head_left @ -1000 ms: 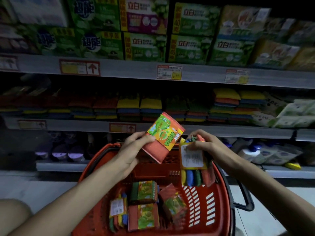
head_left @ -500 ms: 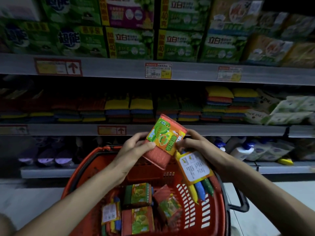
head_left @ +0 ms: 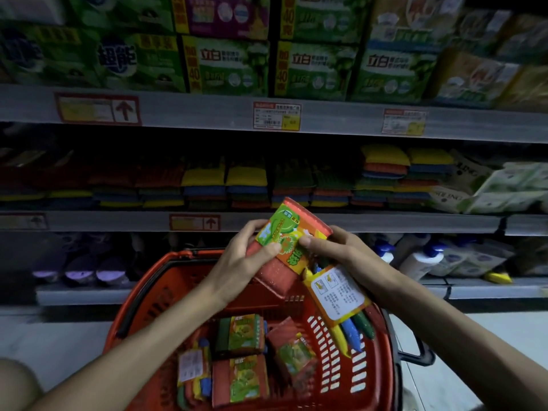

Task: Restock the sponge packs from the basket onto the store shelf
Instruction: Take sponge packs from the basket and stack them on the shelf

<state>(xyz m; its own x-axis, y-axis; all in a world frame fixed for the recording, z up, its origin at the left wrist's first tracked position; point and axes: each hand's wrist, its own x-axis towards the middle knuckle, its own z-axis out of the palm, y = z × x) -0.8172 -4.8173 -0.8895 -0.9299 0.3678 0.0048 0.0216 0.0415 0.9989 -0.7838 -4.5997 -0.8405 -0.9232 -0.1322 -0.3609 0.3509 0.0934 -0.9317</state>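
My left hand [head_left: 240, 259] grips a red sponge pack with a green and orange label [head_left: 292, 232], held tilted above the red basket [head_left: 142, 298]. My right hand [head_left: 341, 253] pinches that pack's right side with the thumb on the label. The same hand holds a multicolour sponge pack [head_left: 341, 298], which hangs below it with its white back label showing. Several more sponge packs [head_left: 240, 378] lie in the basket bottom. The middle store shelf [head_left: 385, 222] carries stacks of sponges [head_left: 204, 185] just behind the hands.
Green detergent boxes [head_left: 225, 66] fill the top shelf above grey rails with price tags [head_left: 277, 115]. White tissue packs [head_left: 510, 188] sit at the right of the middle shelf. Bottles [head_left: 421, 259] stand on the bottom shelf. Pale floor lies under the basket.
The two hands have come together: my right hand moved left and now pinches the red pack as well. The multicolour pack swung to hang slanted. The view shifted slightly right.
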